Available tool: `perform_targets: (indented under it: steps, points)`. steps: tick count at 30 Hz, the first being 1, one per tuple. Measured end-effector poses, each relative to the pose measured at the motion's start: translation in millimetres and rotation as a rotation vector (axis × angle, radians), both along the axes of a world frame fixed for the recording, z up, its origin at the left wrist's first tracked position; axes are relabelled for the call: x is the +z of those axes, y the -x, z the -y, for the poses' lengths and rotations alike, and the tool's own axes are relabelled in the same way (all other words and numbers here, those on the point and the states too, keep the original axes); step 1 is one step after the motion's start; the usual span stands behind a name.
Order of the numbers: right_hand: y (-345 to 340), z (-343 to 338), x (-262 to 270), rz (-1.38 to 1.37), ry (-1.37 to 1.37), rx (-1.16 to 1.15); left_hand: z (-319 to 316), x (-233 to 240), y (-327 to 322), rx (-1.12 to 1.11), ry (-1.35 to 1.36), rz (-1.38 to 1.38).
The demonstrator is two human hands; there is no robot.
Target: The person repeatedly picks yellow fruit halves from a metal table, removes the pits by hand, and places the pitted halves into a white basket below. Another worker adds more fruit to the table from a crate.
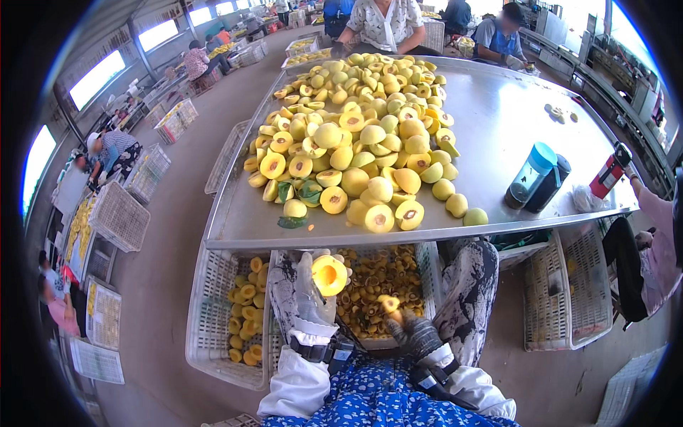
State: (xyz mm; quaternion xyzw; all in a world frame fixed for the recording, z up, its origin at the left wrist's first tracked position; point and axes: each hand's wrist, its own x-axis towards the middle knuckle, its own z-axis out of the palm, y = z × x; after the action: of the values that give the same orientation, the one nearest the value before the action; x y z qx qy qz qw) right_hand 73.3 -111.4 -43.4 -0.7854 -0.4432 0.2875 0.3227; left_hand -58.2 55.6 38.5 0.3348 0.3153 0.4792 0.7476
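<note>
My left hand (315,307), in a pale glove, grips a yellow peach half (328,275) with its hollow facing up and no stone in it. My right hand (419,335) wears a dark grey glove, fingers curled. At its fingertips is a small blurred piece of peach (391,303); whether it is held or falling, I cannot tell. Beneath both hands, between my knees, a plastic crate (429,269) contains many brown stones and scraps (373,283). To the left, another white crate (208,315) holds pitted peach halves (248,309).
A metal table (480,112) before me bears a large heap of halved peaches (368,139). On its right stand a blue-lidded bottle (531,173), a dark bottle (549,184) and a red flask (608,173). A person (384,24) sits opposite. Stacked crates (568,293) stand right.
</note>
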Motion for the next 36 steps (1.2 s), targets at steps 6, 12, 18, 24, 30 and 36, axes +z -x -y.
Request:
perform_targets:
  steps: [6, 12, 18, 24, 30, 36]
  points:
    - [-13.8, -15.0, 38.7, 0.163, -0.347, 0.064, 22.7, -6.3, -0.3, -0.120, 0.140, 0.009]
    - [13.1, -65.5, 56.2, 0.154, -0.416, 0.060, 39.1, -27.5, -3.6, -0.137, -0.158, -0.300]
    - [29.6, -82.4, 59.4, 0.275, -0.540, 0.217, 37.5, -42.5, 13.0, -0.116, 0.146, -0.077]
    - [50.8, -107.6, 63.3, -0.669, -0.694, -0.124, 43.8, -37.1, 58.4, 0.001, -0.652, -0.857]
    - [7.6, -73.8, 10.3, -0.053, -0.259, 0.000, -27.0, 25.1, 134.2, 0.617, -0.605, -1.627]
    - [6.9, -47.4, -30.1, -0.340, -0.207, 0.163, -131.1, 49.8, -4.8, -0.087, -1.231, -1.717]
